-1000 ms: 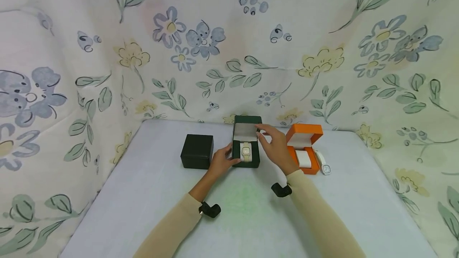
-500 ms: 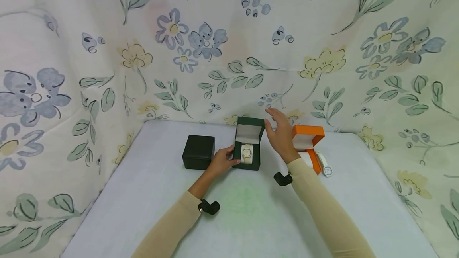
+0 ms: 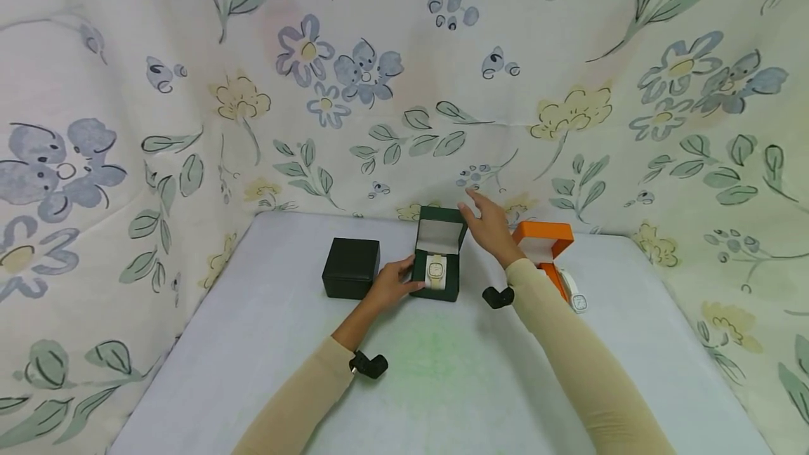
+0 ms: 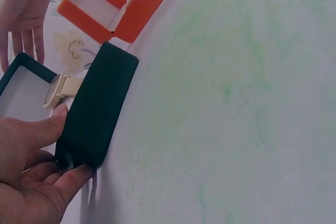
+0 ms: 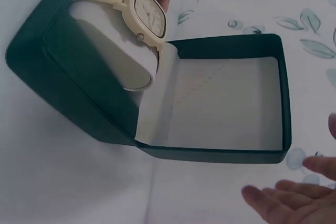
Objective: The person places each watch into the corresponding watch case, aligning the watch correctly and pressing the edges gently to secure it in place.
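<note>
We see the left hand (image 3: pixel 392 288) gripping the green watch box (image 3: pixel 452 278); the raised lid (image 3: pixel 440 234) stands just left of the nearer right hand (image 3: pixel 491 229), its fingers extended and empty.

Both arms (image 3: pixel 297 399) reach forward — left fingers (image 4: pixel 75 182) pinching, right fingers (image 5: pixel 260 199) extended.

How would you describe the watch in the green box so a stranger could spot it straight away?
On the white table, find the open green box between the black box and the orange box. Its cream watch sits on a white cushion, while the white watch lies loose beside the orange box.
</note>
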Action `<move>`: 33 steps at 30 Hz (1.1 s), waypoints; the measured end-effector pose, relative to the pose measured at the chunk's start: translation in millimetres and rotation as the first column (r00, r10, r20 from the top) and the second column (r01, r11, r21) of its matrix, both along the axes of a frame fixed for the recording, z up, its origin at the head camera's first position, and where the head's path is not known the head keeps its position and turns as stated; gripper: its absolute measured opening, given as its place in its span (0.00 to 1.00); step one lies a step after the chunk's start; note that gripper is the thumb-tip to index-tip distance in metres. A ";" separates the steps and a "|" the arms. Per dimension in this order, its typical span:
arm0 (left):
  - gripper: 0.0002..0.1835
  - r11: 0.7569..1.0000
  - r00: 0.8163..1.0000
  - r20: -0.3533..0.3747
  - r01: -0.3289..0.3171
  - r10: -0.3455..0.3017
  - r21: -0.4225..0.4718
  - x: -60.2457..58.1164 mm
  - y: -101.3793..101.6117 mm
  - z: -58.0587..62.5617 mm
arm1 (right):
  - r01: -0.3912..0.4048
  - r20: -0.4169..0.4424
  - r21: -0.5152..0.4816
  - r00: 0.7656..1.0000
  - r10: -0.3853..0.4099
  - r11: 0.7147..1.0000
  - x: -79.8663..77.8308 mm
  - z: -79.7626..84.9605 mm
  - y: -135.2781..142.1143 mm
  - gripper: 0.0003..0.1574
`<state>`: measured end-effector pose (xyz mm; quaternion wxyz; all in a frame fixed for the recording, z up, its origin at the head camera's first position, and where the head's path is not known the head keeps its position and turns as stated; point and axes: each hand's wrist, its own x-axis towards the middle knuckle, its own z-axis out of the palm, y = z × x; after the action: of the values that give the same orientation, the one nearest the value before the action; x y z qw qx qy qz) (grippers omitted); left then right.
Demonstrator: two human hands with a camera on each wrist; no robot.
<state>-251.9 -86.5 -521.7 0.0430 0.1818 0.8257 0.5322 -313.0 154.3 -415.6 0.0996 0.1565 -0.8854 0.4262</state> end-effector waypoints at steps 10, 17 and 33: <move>0.40 1.000 1.000 0.017 -0.004 0.003 0.019 1.7 -0.4 1.4 | -0.049 0.110 0.007 0.993 0.048 0.999 -9.0 -3.4 -2.7 0.26; 0.40 1.000 1.000 0.021 -0.003 0.002 0.027 1.8 -0.4 1.3 | -0.053 0.151 0.029 0.987 0.048 0.998 -11.5 -7.2 -4.6 0.23; 0.41 1.000 1.000 0.006 0.008 -0.008 -0.004 0.3 -1.6 2.6 | -0.079 0.302 -0.090 0.948 0.103 0.993 -6.3 -13.4 -2.9 0.26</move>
<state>-251.6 -88.1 -519.1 0.0480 0.1834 0.8259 0.5311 -319.4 151.4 -429.0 -0.0526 0.1254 -0.8650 0.4829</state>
